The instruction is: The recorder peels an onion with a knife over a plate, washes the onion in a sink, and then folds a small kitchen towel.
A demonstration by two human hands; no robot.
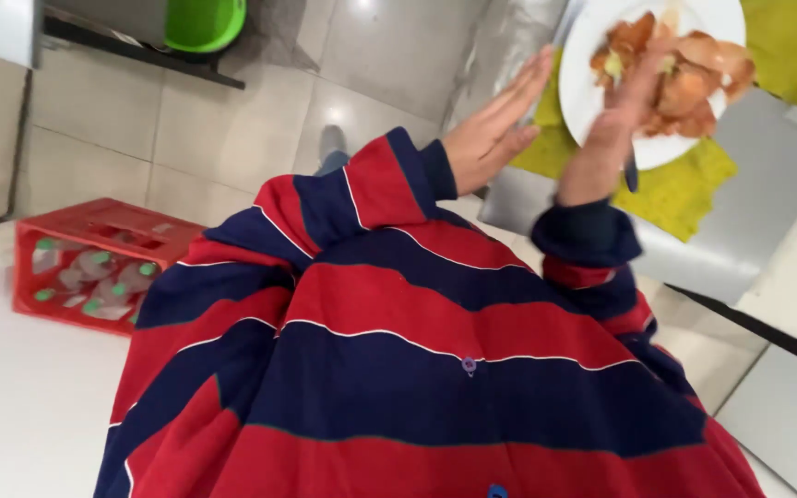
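Observation:
A white plate (592, 92) holds a pile of orange-brown peels (694, 83) and rests on a yellow-green cloth (675, 198) on a grey counter. My left hand (491, 129) is flat with its fingers straight, held just left of the plate's rim and holding nothing. My right hand (615, 115) reaches over the plate with its fingertips on the peels; it is blurred, so its grip is unclear. A small dark object (632, 172) shows beneath the right wrist. My red and navy striped shirt (398, 369) fills the lower view.
A red crate (85, 240) with several plastic bottles stands on the tiled floor at the left. A green tub (203, 23) sits at the top by a dark shelf. A pale counter edge (786, 277) runs along the right.

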